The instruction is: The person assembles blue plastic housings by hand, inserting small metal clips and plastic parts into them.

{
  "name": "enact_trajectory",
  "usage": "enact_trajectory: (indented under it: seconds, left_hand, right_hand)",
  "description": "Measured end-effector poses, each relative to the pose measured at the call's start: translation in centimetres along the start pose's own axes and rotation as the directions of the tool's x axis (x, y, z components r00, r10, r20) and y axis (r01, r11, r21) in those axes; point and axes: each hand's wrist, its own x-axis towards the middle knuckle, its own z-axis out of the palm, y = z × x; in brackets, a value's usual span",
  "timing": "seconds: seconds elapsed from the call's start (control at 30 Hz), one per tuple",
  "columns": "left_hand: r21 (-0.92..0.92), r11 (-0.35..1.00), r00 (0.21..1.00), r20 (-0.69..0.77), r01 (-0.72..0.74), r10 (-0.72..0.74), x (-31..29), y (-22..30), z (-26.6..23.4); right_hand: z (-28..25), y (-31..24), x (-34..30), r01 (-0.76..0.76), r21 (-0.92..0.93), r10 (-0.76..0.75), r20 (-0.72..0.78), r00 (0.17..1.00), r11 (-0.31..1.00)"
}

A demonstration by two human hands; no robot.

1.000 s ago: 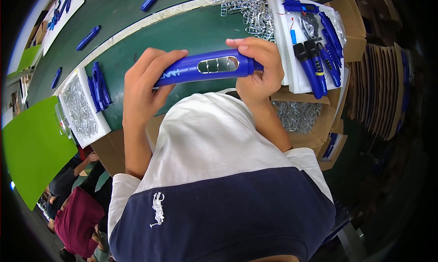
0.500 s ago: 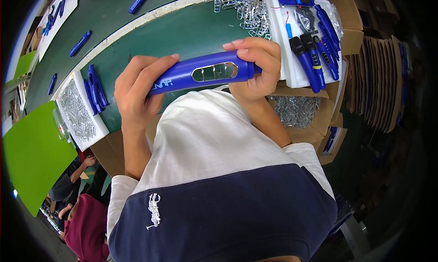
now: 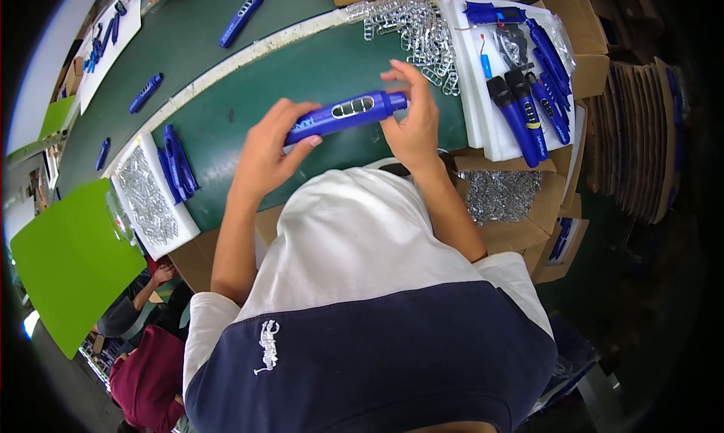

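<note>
My left hand (image 3: 273, 150) is wrapped round one end of a blue microphone handle (image 3: 323, 121), its thumb along the near side. The handle lies nearly level above the green table, with a silver-rimmed oval window of several openings facing up. At the handle's narrower right end is my right hand (image 3: 413, 124). Its fingers are raised and spread beyond the tube, and its thumb is close below the end. Whether the right thumb touches the handle, I cannot tell.
Silver metal frames (image 3: 415, 33) lie heaped at the far edge. White foam (image 3: 477, 116) at right bears microphones and blue shells. At left are blue shells (image 3: 177, 165) and a foam tray of small metal parts (image 3: 147, 199). A carton of metal parts (image 3: 504, 195) stands near my right forearm.
Both hands and the handle have moved farther from the camera, lower toward the table. My right fingers have loosened from the handle's end and spread, while the left hand keeps its hold.
</note>
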Motion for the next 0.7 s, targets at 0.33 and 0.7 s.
enact_trajectory:
  seconds: [0.33,0.7]
  left_hand:
    - [0.022,0.928,0.914,-0.183,0.371,-0.361,0.0,-16.1,3.2]
    - [-0.414,0.821,0.828,-0.231,0.392,-0.512,18.6,-25.5,-0.2]
  right_hand:
    - [-4.8,12.9,-5.2,-0.265,-0.593,0.302,-0.038,0.952,0.760]
    - [-2.8,16.8,-3.3,-0.166,-0.781,0.135,-0.104,0.985,0.602]
